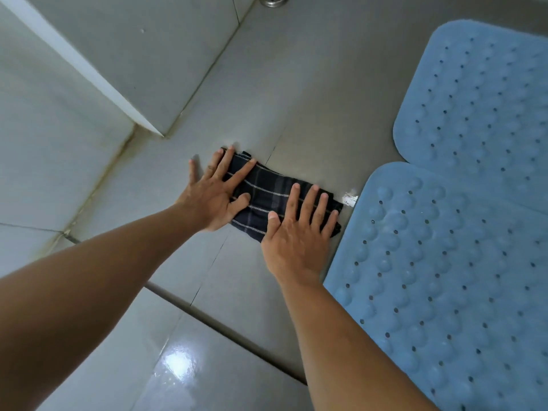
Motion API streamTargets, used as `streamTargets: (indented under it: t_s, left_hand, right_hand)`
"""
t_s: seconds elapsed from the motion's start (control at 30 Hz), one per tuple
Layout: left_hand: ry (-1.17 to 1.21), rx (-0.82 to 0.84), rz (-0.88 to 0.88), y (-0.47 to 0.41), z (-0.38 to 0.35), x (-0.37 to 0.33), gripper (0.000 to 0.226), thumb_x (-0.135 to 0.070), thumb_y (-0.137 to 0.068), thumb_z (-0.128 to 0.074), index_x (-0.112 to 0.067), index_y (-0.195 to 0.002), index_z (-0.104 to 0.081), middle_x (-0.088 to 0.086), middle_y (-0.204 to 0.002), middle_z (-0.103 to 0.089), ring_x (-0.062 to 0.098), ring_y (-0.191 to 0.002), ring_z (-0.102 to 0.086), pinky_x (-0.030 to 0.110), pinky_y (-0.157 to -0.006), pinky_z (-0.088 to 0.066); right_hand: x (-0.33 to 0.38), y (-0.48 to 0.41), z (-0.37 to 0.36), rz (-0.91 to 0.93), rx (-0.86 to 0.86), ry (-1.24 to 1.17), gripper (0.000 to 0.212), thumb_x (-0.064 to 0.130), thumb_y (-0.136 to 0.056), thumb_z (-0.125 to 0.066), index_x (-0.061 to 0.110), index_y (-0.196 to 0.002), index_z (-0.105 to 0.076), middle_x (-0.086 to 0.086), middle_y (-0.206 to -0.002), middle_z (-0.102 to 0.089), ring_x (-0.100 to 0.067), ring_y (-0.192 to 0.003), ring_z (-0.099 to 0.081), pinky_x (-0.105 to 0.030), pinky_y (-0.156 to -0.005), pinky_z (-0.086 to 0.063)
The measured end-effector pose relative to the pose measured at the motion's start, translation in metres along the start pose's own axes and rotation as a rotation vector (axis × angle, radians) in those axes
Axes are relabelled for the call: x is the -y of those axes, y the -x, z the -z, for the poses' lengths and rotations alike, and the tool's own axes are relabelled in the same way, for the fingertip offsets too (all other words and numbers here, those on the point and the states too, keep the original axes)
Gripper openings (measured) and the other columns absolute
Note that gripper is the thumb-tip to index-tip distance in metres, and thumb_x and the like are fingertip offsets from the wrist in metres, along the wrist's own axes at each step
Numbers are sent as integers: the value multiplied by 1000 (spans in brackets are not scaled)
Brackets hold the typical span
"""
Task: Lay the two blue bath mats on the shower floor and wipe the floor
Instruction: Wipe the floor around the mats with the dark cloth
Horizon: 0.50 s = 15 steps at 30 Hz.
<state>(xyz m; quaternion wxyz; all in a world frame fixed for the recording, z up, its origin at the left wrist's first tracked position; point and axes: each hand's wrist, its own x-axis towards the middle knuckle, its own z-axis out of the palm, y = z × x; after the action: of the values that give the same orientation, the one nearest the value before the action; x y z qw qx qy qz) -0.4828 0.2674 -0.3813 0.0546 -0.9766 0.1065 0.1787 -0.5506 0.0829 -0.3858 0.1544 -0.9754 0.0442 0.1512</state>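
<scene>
Mats (pixel 462 262) cut off right, cloth (pixel 267 197) half under hands

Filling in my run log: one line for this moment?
wiping | left hand, right hand flat on cloth | both mats down

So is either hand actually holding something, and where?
No grip: the left hand and right hand press flat on opposite ends of the dark plaid cloth on the floor.

1. Grey floor tiles (pixel 296 93) fill the middle of the frame, crossed by thin grout lines.
2. Pale wall tiles (pixel 44 137) occupy the left, their bottom joint stained yellowish.
3. A metal fitting (pixel 274 0) sits at the top edge.
4. Light glares off the wet tile (pixel 178 363) at lower centre.
</scene>
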Motion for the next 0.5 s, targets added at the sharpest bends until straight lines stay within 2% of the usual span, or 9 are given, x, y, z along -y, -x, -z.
streamTargets:
  t_s: [0.23, 0.5]
  left_hand:
    - [12, 66, -16, -63, 21, -11, 67, -70, -93, -4, -48, -149, 27, 6, -162, 31, 30, -152, 18, 71, -114, 8]
    - [-8, 68, -72, -163, 62, -29, 67, -71, -94, -6, -49, -149, 26, 6, -163, 28, 30, -152, 18, 72, -113, 10]
  right_hand:
    - [-24, -57, 24, 5, 0, 48, 66, 51, -104, -13, 23, -158, 12, -12, -167, 14, -31, -153, 15, -54, -122, 8]
    - [-44, -142, 54, -34, 1, 87, 65, 51, -104, -10, 23, -159, 13, -11, -167, 15, -30, -153, 16, -53, -122, 10]
